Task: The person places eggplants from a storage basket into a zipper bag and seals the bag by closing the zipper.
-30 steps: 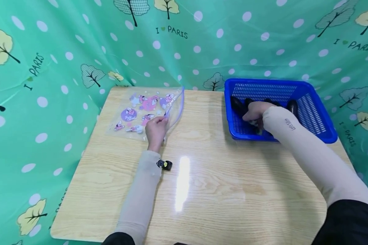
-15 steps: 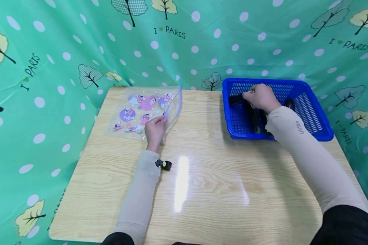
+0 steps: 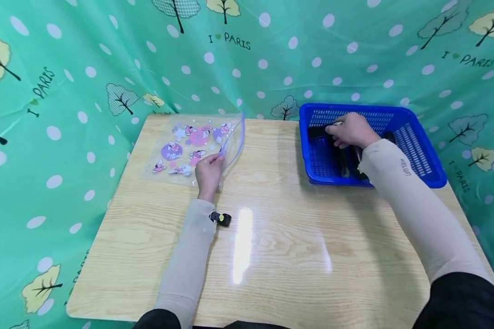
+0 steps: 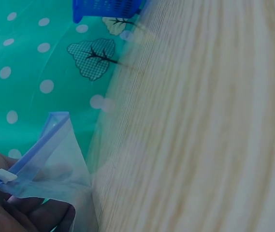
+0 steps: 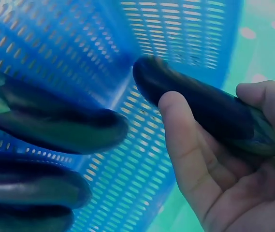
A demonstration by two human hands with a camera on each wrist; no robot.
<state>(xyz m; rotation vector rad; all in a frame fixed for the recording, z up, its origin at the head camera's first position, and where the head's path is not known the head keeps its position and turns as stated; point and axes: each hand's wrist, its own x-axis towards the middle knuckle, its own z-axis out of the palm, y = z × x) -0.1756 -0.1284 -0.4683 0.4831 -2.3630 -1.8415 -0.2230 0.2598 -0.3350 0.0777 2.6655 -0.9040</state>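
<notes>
My left hand pinches the open edge of a clear zip bag printed with pink and purple cartoon figures. Its purple zip strip stands up from the table, and a white slider shows beside the fingers in the left wrist view. Over the blue basket, my right hand grips a dark eggplant near its green stem end, thumb and fingers on either side. The tip of this eggplant points to a basket corner. Several other eggplants lie inside, partly hidden by the right arm in the head view.
The wooden table carries the bag at back left and the basket at back right. A green dotted curtain hangs right behind and along both sides. A small black camera is strapped to the left wrist.
My right hand has moved toward the back of the basket and lifted an eggplant by its stem end, then stayed nearly still. The left hand keeps its hold on the bag.
</notes>
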